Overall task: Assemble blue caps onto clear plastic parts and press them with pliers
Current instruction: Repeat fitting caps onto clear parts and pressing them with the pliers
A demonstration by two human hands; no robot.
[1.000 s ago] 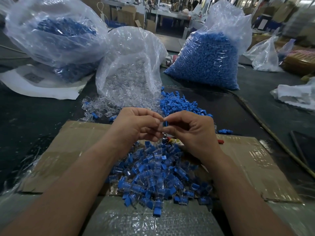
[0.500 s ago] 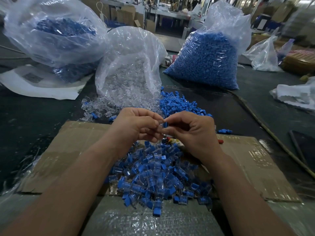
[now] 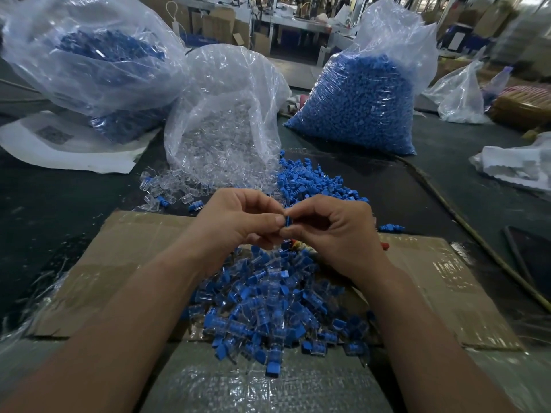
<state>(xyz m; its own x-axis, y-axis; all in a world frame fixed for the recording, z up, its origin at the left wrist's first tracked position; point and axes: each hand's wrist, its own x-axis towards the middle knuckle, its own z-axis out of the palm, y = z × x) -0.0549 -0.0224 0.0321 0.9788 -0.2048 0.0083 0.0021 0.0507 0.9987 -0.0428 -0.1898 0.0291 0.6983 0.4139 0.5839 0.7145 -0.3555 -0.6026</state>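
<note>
My left hand [image 3: 238, 222] and my right hand [image 3: 334, 231] meet fingertip to fingertip above the cardboard. Between them they pinch a small blue cap [image 3: 288, 222]; a clear plastic part under it is mostly hidden by my fingers. Below my hands lies a pile of assembled blue-and-clear parts [image 3: 268, 311]. Loose blue caps [image 3: 310, 183] are heaped just beyond my hands. Loose clear parts [image 3: 167, 189] spill from an open bag [image 3: 226, 120]. A red pliers handle [image 3: 385, 245] peeks out behind my right hand.
A flattened cardboard sheet [image 3: 119, 263] covers the dark table. A full bag of blue caps [image 3: 357, 105] stands at the back right, another bag of blue parts [image 3: 95, 61] at the back left. White paper [image 3: 59, 150] lies left; crumpled plastic [image 3: 518, 168] right.
Both hands stay together over the pile with only small finger shifts; the blue cap sits a little more exposed between the fingertips.
</note>
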